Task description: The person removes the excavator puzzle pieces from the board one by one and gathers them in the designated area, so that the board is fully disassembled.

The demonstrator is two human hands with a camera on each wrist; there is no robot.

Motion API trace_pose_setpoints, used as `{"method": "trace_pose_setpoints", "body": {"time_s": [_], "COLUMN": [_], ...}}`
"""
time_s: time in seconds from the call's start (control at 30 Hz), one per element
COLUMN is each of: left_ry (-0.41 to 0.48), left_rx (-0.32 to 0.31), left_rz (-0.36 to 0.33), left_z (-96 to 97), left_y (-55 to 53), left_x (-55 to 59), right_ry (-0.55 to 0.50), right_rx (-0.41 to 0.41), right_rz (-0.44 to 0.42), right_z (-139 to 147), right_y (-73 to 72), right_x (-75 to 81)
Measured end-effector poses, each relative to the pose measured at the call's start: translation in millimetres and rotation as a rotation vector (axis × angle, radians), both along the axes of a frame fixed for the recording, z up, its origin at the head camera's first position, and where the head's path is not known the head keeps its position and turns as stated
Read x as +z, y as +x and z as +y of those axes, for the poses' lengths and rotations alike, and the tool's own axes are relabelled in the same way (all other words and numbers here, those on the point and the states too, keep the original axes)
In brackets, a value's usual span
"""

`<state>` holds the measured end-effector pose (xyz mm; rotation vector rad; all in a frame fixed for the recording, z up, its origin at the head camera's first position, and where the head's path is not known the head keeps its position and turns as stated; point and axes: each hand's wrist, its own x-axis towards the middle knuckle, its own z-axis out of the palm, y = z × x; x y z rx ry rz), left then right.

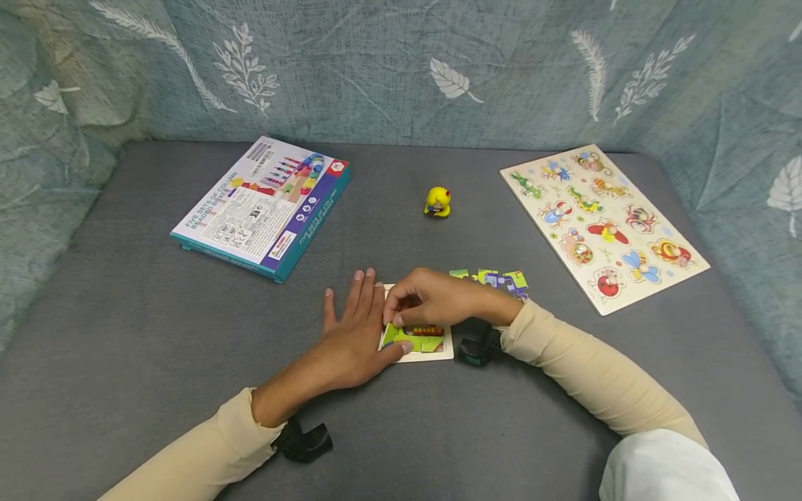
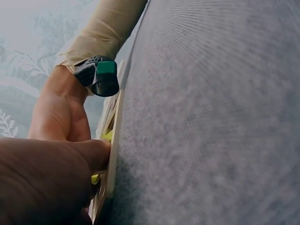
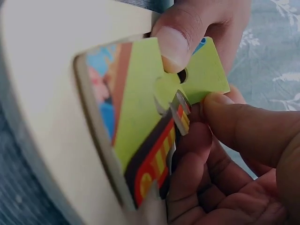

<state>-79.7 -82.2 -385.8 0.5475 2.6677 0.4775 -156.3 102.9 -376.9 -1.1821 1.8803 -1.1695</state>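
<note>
A small wooden jigsaw board (image 1: 432, 357) with a pale rim lies on the table, its picture partly laid in lime-green pieces with a red and yellow striped shape. My left hand (image 1: 353, 344) lies over its left side with fingers spread and straight, the thumb pressing on the puzzle. Above the board, my right hand (image 1: 438, 299) pinches a green puzzle piece (image 3: 208, 75) between thumb and fingers. In the right wrist view this piece is tilted beside the laid pieces (image 3: 136, 98), close to the left thumb (image 3: 173, 47). The hands hide much of the board.
Several loose puzzle pieces (image 1: 515, 280) lie behind the right wrist. A bead-toy box (image 1: 263, 205) is at back left, a small yellow toy figure (image 1: 437, 202) at back centre, and an insect puzzle board (image 1: 604, 226) at back right. A leaf-patterned cloth (image 1: 376, 76) hangs behind the table.
</note>
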Motion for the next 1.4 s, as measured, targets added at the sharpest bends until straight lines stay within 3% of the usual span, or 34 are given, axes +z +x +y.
{"method": "trace_pose_setpoints", "body": {"time_s": [0.47, 0.93, 1.4], "left_ry": [0.024, 0.018, 0.042], "left_rx": [0.016, 0.011, 0.030], "left_rz": [0.003, 0.043, 0.003], "left_z": [0.6, 1.1, 2.1], "left_y": [0.0, 1.9, 0.9], "left_x": [-0.4, -1.2, 0.3], "right_ry": [0.043, 0.046, 0.022], "right_rx": [0.018, 0.033, -0.014], "right_rz": [-0.004, 0.083, 0.044], "right_z": [-0.2, -1.2, -0.9], "right_y": [-3.4, -0.5, 0.1], "right_x": [2.1, 4.3, -0.3]}}
